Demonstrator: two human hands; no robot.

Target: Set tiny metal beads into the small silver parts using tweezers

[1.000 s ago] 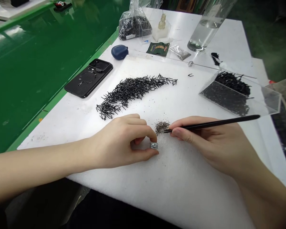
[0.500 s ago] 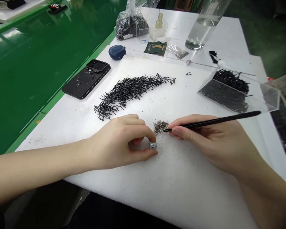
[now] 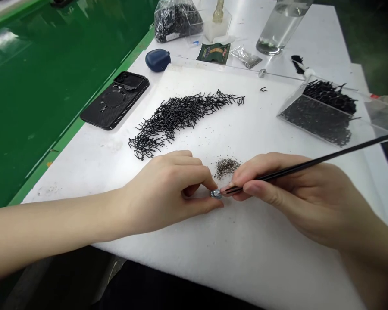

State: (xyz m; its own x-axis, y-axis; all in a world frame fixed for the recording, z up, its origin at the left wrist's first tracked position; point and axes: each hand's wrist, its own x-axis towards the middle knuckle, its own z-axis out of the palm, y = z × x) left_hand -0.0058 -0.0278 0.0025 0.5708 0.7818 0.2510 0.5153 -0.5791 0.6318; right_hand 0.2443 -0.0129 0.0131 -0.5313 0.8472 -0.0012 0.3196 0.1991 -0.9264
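Observation:
Between the thumb and index finger of my left hand [image 3: 171,191] is a small silvery metal part [image 3: 216,194], held low over the white work surface [image 3: 194,254]. My right hand [image 3: 297,198] grips black tweezers [image 3: 297,167] like a pen. The tweezer tips and my right fingertips are close beside the metal part; whether they touch it, and whether something tiny sits in the tips, I cannot tell. Just beyond the fingers lies a small heap of tiny brownish grains or parts [image 3: 226,166]. Farther back spreads a long pile of black bent pieces [image 3: 181,114].
A black phone [image 3: 114,101] and a dark blue case [image 3: 158,60] lie at the left. At the right, a clear tray [image 3: 317,118] holds black pieces. Along the back are a bottle of clear liquid [image 3: 280,30], a green packet [image 3: 214,53] and a bag of black pieces [image 3: 173,21].
My right hand has brought the tweezer tips from the small grain heap toward me, beside the metal part. My left hand with the part has shifted slightly right. The camera view has tilted a little.

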